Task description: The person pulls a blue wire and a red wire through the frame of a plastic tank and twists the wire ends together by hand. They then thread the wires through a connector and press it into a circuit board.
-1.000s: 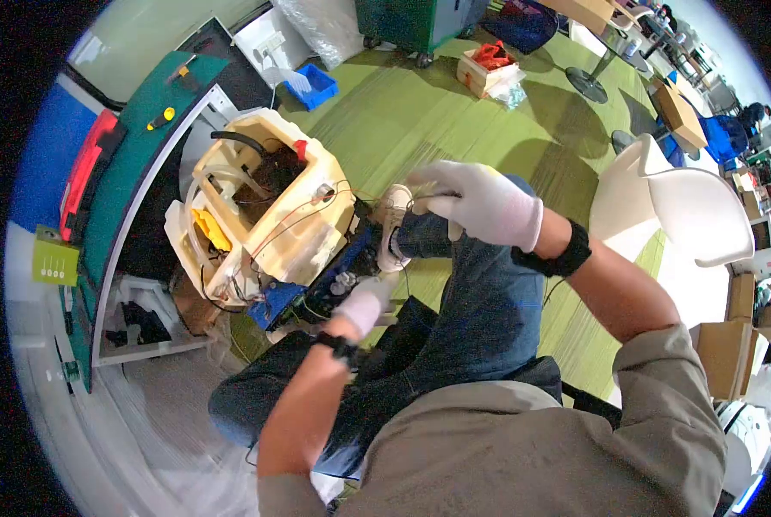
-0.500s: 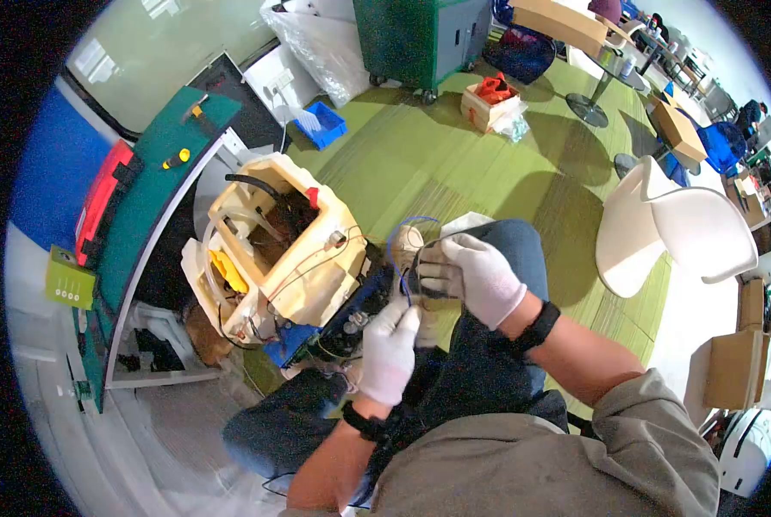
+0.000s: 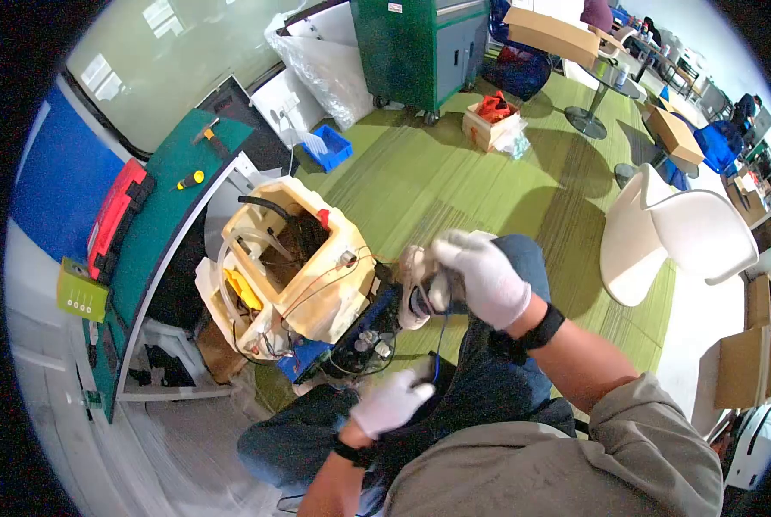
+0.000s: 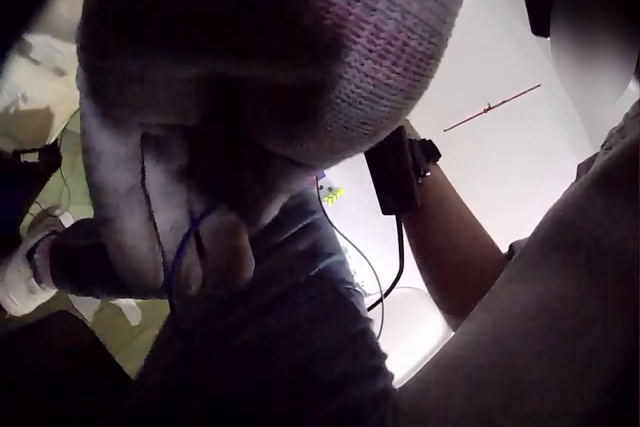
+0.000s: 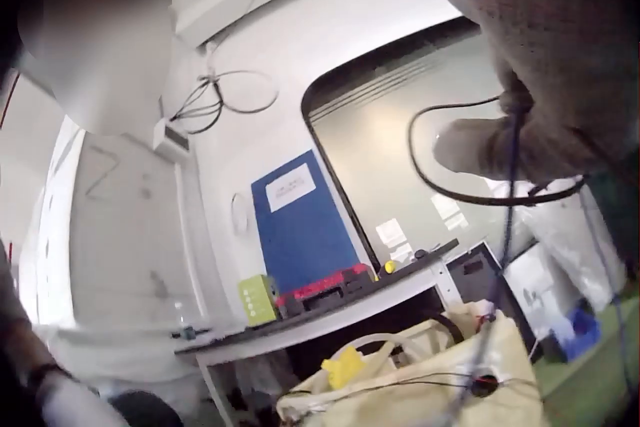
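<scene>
A thin blue wire [image 3: 438,366] runs between my two gloved hands. My left hand [image 3: 394,403], low over my lap, has its fingers curled with the blue wire [image 4: 178,257] passing between them in the left wrist view. Higher and to the right, my right hand [image 3: 487,280] grips the wire's upper part. In the right wrist view a dark loop of cable [image 5: 415,152] hangs round the thumb, and the blue strand drops from the fingers. Left of the hands stands a cream plastic machine body [image 3: 325,306] with thin wires, above a blue base [image 3: 299,360] with dark parts.
A green-topped bench [image 3: 165,207] on the left bears a hammer [image 3: 210,138], a yellow screwdriver [image 3: 191,180] and a red case [image 3: 118,215]. A blue bin [image 3: 327,148], a box with red stuff [image 3: 491,125] and a green cabinet [image 3: 411,60] stand ahead; a white chair [image 3: 687,228] stands right.
My right hand came down and inward to the wire. My left hand rose to meet it, then pulled back down toward my lap, drawing the blue wire straight. The head view tilted up.
</scene>
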The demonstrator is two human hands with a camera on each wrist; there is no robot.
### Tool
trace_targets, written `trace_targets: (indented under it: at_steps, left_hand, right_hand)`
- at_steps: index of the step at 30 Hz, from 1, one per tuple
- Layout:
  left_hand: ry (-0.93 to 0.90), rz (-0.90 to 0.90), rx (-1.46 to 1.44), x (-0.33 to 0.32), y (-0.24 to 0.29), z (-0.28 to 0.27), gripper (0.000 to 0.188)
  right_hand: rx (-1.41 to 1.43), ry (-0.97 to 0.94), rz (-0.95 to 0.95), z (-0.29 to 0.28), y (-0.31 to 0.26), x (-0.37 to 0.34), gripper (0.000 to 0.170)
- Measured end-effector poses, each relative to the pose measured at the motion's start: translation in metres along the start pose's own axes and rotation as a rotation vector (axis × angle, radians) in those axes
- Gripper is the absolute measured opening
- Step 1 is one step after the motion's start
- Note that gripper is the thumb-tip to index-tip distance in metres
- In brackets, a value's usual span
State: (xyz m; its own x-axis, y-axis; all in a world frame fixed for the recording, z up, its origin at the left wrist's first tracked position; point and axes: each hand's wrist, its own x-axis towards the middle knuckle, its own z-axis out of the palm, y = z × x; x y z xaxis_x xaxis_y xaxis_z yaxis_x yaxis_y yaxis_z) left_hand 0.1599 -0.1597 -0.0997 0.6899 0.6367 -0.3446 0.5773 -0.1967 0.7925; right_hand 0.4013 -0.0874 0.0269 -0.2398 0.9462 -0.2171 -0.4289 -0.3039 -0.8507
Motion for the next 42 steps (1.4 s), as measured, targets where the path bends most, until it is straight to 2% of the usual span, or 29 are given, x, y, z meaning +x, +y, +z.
trace_targets:
  at_steps: [1, 2, 4, 6, 7, 8, 10, 12, 13, 16, 17, 18, 20, 21, 22, 24, 25, 26, 28, 31, 34, 39, 40, 42]
  left_hand:
    - [0.102, 0.176, 0.083, 0.0, -0.002, -0.021, 0.049]
    - [0.124, -0.089, -0.592, -0.006, 0.018, -0.047, 0.049]
    - [0.232, 0.029, -1.345, -0.005, 0.039, -0.067, 0.05]
    - [0.093, -0.112, -1.434, -0.004, 0.065, -0.082, 0.055]
    - [0.015, -0.178, -1.473, -0.003, 0.072, -0.084, 0.058]
    - [-0.023, -0.104, -1.562, 0.002, 0.069, -0.082, 0.053]
    - [0.33, -0.035, -1.311, 0.003, 0.075, -0.08, 0.042]
    - [0.423, -0.06, -1.332, 0.003, 0.068, -0.087, 0.037]
    - [0.471, -0.081, -1.246, -0.001, 0.067, -0.092, 0.035]
    - [0.543, 0.021, -1.247, -0.02, 0.076, -0.115, 0.035]
    - [0.533, 0.122, -1.271, -0.026, 0.072, -0.124, 0.036]
    - [0.623, 0.053, -1.242, -0.032, 0.079, -0.134, 0.037]
    - [0.713, 0.078, -1.076, -0.042, 0.077, -0.147, 0.036]
    - [0.799, 0.085, -0.864, -0.049, 0.084, -0.15, 0.033]
    - [0.763, 0.15, -1.074, -0.054, 0.073, -0.157, 0.031]
    - [0.862, 0.124, -1.067, -0.062, 0.073, -0.163, 0.028]
    - [0.866, 0.202, -1.148, -0.062, 0.068, -0.166, 0.027]
    - [0.9, 0.171, -1.069, -0.065, 0.07, -0.168, 0.026]
    - [0.932, 0.268, -1.109, -0.066, 0.07, -0.169, 0.027]
    - [0.967, 0.289, -1.114, -0.07, 0.068, -0.175, 0.026]
    - [1.103, 0.282, -1.131, -0.067, 0.074, -0.175, 0.025]
    - [1.026, 0.338, -1.089, -0.075, 0.068, -0.184, 0.026]
    - [1.018, 0.341, -1.075, -0.075, 0.067, -0.184, 0.026]
    - [1.083, 0.199, -0.879, -0.076, 0.074, -0.181, 0.024]
  right_hand:
    - [-0.097, 0.041, 0.029, 0.02, -0.005, -0.01, 0.025]
    - [-0.242, -0.05, -0.007, 0.023, 0.003, -0.014, 0.024]
    - [-0.298, -0.17, 0.054, 0.035, 0.018, -0.026, 0.022]
    - [-0.534, -0.362, 0.114, 0.043, 0.038, -0.035, 0.016]
    - [-0.643, -0.472, 0.066, 0.049, 0.043, -0.037, 0.017]
    - [-0.685, -0.503, 0.052, 0.053, 0.053, -0.042, 0.016]
    - [-0.852, -0.6, -0.282, 0.046, 0.078, -0.045, 0.014]
    - [-0.887, -0.651, -0.137, 0.038, 0.084, -0.054, 0.014]
    - [-0.903, -0.685, -0.067, 0.035, 0.083, -0.054, 0.014]
    - [-0.922, -0.848, 0.119, 0.024, 0.078, -0.056, 0.016]
    - [-0.964, -0.865, 0.124, 0.02, 0.077, -0.058, 0.019]
    - [-0.98, -0.879, 0.156, 0.017, 0.077, -0.06, 0.02]
    - [-1.026, -0.912, 0.212, 0.009, 0.075, -0.059, 0.021]
    - [-1.02, -0.898, 0.227, 0.008, 0.074, -0.059, 0.024]
    - [-1.025, -0.855, 0.344, 0.007, 0.072, -0.058, 0.024]
    - [-1.03, -0.767, 0.575, 0.008, 0.063, -0.058, 0.023]
    - [-0.985, -0.782, 0.527, 0.004, 0.063, -0.058, 0.026]
    - [-0.996, -0.787, 0.538, 0.002, 0.064, -0.057, 0.026]
    - [-1.026, -0.814, 0.489, 0.0, 0.065, -0.058, 0.026]
    - [-1.065, -0.815, 0.506, -0.005, 0.065, -0.058, 0.026]
    - [-1.066, -0.836, 0.575, -0.009, 0.06, -0.055, 0.026]
    - [-1.133, -0.876, 0.596, -0.015, 0.055, -0.055, 0.026]
    - [-1.14, -0.867, 0.602, -0.016, 0.055, -0.056, 0.026]
    - [-1.142, -0.84, 0.577, -0.02, 0.052, -0.057, 0.026]
